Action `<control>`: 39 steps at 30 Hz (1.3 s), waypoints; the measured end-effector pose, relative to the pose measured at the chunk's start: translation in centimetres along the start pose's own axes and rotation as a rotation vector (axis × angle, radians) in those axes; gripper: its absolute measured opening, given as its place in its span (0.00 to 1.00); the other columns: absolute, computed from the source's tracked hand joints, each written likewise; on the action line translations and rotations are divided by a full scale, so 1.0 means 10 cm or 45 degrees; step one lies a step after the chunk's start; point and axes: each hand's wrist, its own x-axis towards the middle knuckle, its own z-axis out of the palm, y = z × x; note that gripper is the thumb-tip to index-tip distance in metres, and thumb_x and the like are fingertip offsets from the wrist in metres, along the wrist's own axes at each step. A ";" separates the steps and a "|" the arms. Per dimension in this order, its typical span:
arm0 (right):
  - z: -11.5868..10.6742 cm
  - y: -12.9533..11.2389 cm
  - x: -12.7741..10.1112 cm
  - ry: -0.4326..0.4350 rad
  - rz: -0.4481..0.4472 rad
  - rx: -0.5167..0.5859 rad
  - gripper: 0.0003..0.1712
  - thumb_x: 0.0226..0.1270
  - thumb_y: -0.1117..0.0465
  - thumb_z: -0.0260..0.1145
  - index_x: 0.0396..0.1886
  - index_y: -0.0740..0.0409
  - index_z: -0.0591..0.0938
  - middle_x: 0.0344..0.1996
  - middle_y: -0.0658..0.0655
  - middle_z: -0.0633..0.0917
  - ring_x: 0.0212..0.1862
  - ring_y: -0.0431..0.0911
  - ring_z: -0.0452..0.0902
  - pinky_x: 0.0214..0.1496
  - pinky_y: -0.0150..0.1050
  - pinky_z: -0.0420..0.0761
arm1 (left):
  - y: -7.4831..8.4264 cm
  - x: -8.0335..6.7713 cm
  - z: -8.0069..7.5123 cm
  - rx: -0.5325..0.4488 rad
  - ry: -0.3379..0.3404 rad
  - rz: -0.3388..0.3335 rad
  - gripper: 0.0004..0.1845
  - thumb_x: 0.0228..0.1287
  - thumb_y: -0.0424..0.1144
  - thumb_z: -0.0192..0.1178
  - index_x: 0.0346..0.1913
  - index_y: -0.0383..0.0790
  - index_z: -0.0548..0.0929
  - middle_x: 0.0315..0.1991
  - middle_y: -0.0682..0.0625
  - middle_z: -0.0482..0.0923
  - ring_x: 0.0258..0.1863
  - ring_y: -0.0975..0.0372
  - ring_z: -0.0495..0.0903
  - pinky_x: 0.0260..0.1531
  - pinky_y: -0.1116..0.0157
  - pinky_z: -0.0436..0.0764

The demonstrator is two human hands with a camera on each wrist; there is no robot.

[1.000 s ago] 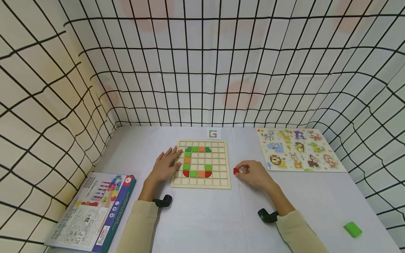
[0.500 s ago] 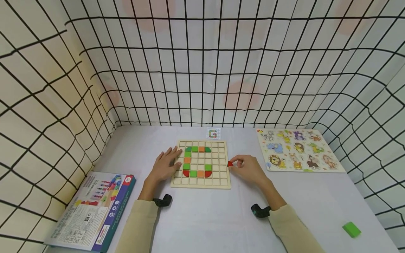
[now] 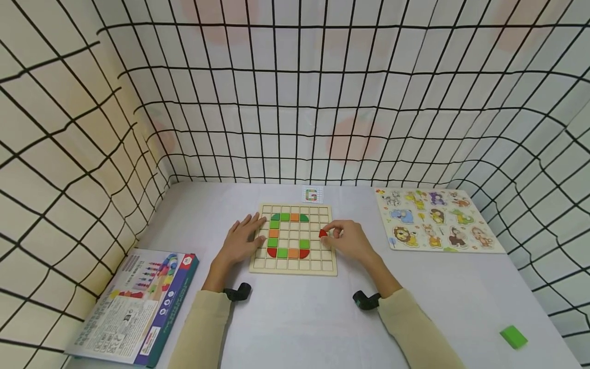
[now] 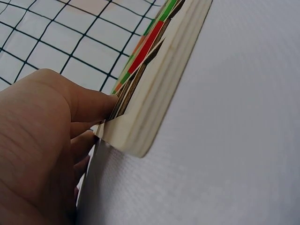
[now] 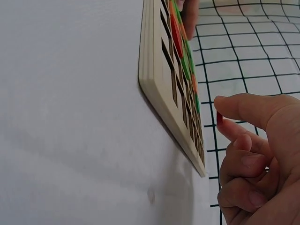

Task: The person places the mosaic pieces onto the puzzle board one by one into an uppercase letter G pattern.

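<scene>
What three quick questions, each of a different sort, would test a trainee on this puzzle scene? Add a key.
1. True or false: the right hand pinches a red piece over the grid board.
2. Where does the left hand rest? A) on the board's left edge B) on the animal puzzle C) on the box
3. Fill in: a loose ____ block lies at the table's near right corner.

Key: 1 true; 2 A; 3 green.

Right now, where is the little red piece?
In the head view, the red piece is pinched in the right hand, over the right side of the wooden grid board.
</scene>
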 end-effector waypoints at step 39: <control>0.37 -0.18 0.24 -0.110 -0.024 0.034 0.14 0.66 0.54 0.74 0.49 0.52 0.90 0.17 0.47 0.72 0.20 0.40 0.63 0.24 0.32 0.60 | -0.03 0.01 0.01 -0.009 0.012 0.011 0.35 0.74 0.51 0.55 0.80 0.46 0.64 0.83 0.47 0.54 0.84 0.49 0.49 0.82 0.42 0.43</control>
